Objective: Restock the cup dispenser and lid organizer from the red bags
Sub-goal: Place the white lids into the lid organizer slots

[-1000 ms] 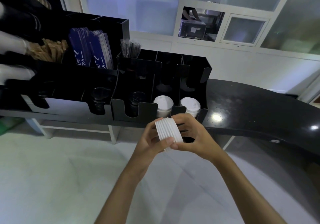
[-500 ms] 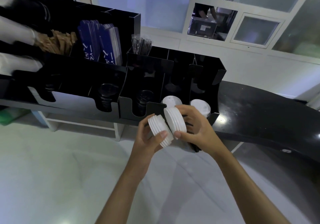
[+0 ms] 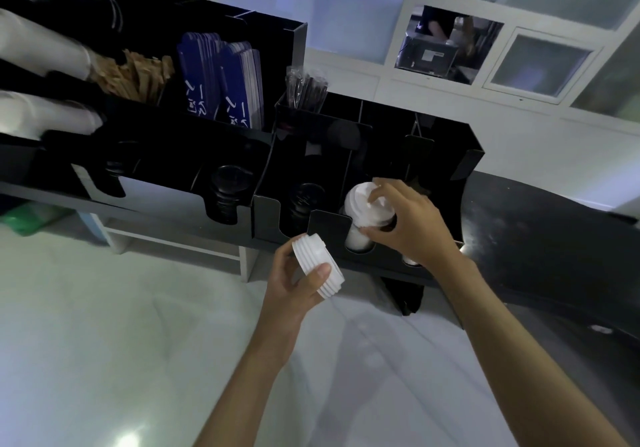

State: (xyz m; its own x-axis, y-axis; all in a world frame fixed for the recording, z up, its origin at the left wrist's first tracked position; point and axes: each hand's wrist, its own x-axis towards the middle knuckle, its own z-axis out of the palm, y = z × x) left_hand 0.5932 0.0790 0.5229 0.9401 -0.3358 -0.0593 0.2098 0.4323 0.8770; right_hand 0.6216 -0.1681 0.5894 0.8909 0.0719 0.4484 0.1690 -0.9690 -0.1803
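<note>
At centre frame the right hand grips a batch of white lids, lowering it onto the pile in the black lid organizer. Just below, the left hand clasps a spare lid stack, apparently ready for the next slot.

Both forearms were seen bare to the frame edge. No sleeve was worn on the left hand or right hand

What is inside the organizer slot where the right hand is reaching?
A stack of white lids sits in that slot of the black lid organizer, with more white lids held on top by the right hand. The slot's front wall and the hand cover the stack's base.
</note>
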